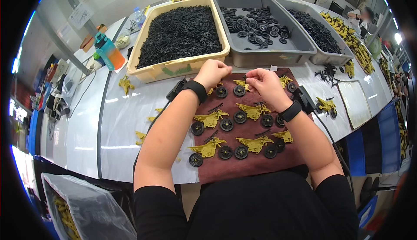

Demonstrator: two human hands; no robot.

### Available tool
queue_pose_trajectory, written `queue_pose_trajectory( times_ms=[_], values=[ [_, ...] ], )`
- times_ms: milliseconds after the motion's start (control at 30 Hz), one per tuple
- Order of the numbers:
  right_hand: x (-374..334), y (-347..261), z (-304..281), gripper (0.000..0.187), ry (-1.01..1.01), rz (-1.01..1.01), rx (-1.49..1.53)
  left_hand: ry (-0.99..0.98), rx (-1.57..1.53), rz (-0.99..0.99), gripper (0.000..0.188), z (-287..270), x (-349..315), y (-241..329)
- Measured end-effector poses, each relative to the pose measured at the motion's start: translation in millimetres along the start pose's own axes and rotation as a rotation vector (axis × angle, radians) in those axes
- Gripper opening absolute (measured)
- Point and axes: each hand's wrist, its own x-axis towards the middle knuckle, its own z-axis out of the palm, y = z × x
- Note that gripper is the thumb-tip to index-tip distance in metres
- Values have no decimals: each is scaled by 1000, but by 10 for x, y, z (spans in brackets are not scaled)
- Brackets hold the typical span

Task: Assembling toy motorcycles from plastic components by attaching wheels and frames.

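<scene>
While white worktop (121, 142) spans view, cream bin (147, 74) of small black parts (180, 36), grey bin (269, 59) of black wheels (252, 25) and second grey bin (332, 59) stand beyond maroon mat (232, 170). On mat, yellow toy motorbikes (253, 111) in three rows. Above far row: left hand (212, 73) curled, thumb and fingertips drawn together, whether holding anything cannot tell; right hand (266, 84) pinched nearly closed at far-row middle motorbike (240, 83), grip likewise unclear. Small white square (273, 68) near grey bin's near wall.
</scene>
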Motion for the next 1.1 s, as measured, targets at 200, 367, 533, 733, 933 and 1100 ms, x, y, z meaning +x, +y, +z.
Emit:
queue_pose_trajectory(
  times_ms=[200,367,533,733,933,1100],
  values=[
    [-38,36,-247,11,27,-162,-660,64,791,403,19,393,-67,88],
    [75,20,-242,10,130,-221,-768,107,916,317,17,433,9,110],
    [515,238,-282,18,49,-343,-895,71,909,387,20,435,53,17],
    [827,250,-151,21,-288,-488,-1559,63,1018,339,18,496,56,-4],
    [982,189,-107,18,-530,-537,-1673,65,1028,329,18,506,59,-21],
    [990,128,-146,20,-606,-525,-1666,45,1047,331,20,495,51,27]
  ],
)
